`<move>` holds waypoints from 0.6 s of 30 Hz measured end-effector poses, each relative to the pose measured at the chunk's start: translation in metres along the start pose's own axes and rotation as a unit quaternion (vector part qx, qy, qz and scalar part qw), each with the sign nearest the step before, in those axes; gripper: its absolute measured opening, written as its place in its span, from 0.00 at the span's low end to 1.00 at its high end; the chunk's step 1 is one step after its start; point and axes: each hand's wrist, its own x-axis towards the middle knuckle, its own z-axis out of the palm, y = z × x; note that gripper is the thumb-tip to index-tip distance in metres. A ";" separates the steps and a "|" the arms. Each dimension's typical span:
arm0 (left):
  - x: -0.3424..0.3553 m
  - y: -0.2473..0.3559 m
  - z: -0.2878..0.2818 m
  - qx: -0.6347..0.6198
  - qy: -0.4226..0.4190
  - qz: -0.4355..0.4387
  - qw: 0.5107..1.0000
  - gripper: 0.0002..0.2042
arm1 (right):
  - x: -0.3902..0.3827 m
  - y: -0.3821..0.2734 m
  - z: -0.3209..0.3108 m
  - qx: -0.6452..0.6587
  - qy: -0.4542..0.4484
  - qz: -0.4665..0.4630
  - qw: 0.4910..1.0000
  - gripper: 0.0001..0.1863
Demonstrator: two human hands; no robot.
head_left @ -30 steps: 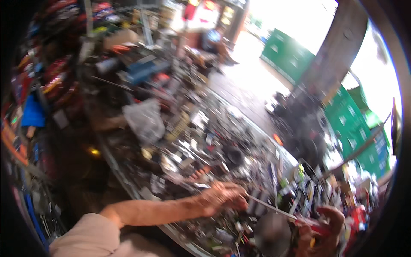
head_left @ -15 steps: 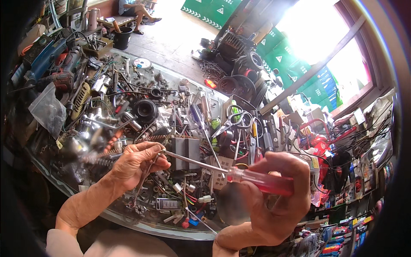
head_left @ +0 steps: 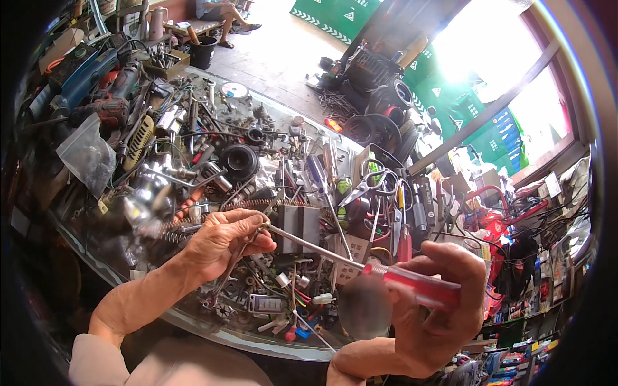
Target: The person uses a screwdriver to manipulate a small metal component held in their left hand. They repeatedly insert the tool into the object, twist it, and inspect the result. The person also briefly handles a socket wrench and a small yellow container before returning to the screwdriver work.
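Observation:
My left hand (head_left: 228,241) pinches a small metal piece, too small to name, between thumb and fingers. Thin dark strands (head_left: 226,278) hang below that hand over the bench. In my right hand (head_left: 438,315) is a screwdriver with a clear red handle (head_left: 421,286), gripped by the fingers and thumb. The long steel shaft (head_left: 315,246) slants up leftward, and its tip meets the small piece at my left fingertips. Just left of my right hand is a blurred dark round shape (head_left: 365,307) that I cannot make out. Behind the shaft lies a grey metal block (head_left: 299,225).
The glass-topped bench (head_left: 257,347) is crowded with loose parts, wires and tools. Scissors (head_left: 370,186), a blue-handled screwdriver (head_left: 315,170), a black round part (head_left: 239,161) and a plastic bag (head_left: 90,154) lie beyond my hands. A seated person (head_left: 222,13) is far off.
The whole view has shifted, so the bench and both hands appear farther right. The screwdriver stays against the piece in my left hand, its handle slightly turned.

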 end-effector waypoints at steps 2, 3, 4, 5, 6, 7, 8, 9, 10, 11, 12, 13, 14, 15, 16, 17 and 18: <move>-0.001 0.000 0.001 0.002 0.002 -0.003 1.000 0.07 | 0.004 -0.001 0.000 -0.090 0.020 -0.028 0.995 0.22; 0.000 -0.001 0.000 0.007 0.013 0.003 1.000 0.08 | 0.005 -0.003 0.004 -0.093 0.057 0.034 0.993 0.20; 0.000 -0.002 0.000 0.003 0.012 0.003 1.000 0.08 | 0.005 -0.005 0.007 -0.062 0.077 0.073 0.992 0.20; 0.000 -0.002 0.000 -0.001 0.010 0.004 1.000 0.08 | 0.006 -0.006 0.010 -0.031 0.097 0.112 0.989 0.20; 0.000 -0.002 -0.001 -0.006 0.009 0.005 1.000 0.08 | 0.006 -0.007 0.013 -0.001 0.115 0.150 0.982 0.20; 0.000 -0.001 -0.001 -0.002 0.009 0.002 1.000 0.08 | 0.006 -0.007 0.013 -0.014 0.101 0.150 0.984 0.20; 0.001 -0.002 0.000 -0.004 0.006 0.002 1.000 0.08 | 0.007 -0.005 0.012 -0.025 0.073 0.096 0.992 0.21; 0.001 -0.002 -0.001 -0.004 0.006 0.004 1.000 0.08 | 0.007 -0.004 0.010 -0.032 0.045 0.041 0.998 0.22; 0.002 -0.002 -0.001 -0.005 0.005 0.005 1.000 0.08 | 0.008 -0.002 0.008 -0.039 0.017 -0.014 0.999 0.23; 0.002 -0.003 -0.001 -0.008 0.002 0.001 1.000 0.08 | 0.005 0.003 -0.001 -0.038 -0.026 -0.020 0.999 0.25; 0.002 -0.003 -0.001 -0.009 0.001 0.001 1.000 0.08 | 0.004 0.000 0.000 -0.023 -0.018 0.004 1.000 0.26; 0.002 -0.004 -0.002 -0.009 -0.001 0.004 1.000 0.08 | 0.002 -0.001 0.002 -0.039 0.009 0.015 0.999 0.26; 0.002 -0.005 -0.005 -0.010 -0.003 0.006 1.000 0.08 | 0.002 -0.001 0.005 -0.056 0.037 0.027 0.997 0.26; 0.002 -0.005 -0.005 -0.002 0.000 0.004 1.000 0.08 | 0.002 -0.002 0.006 -0.061 0.056 0.060 0.995 0.27; 0.001 -0.004 -0.004 0.000 0.004 0.002 1.000 0.08 | 0.003 -0.003 0.007 -0.067 0.074 0.094 0.991 0.27; 0.000 -0.003 -0.003 0.001 0.008 0.001 1.000 0.08 | 0.005 -0.004 0.009 -0.072 0.093 0.128 0.985 0.27; 0.000 -0.002 -0.002 0.001 0.010 -0.001 1.000 0.08 | 0.006 -0.004 0.009 -0.058 0.098 0.136 0.984 0.26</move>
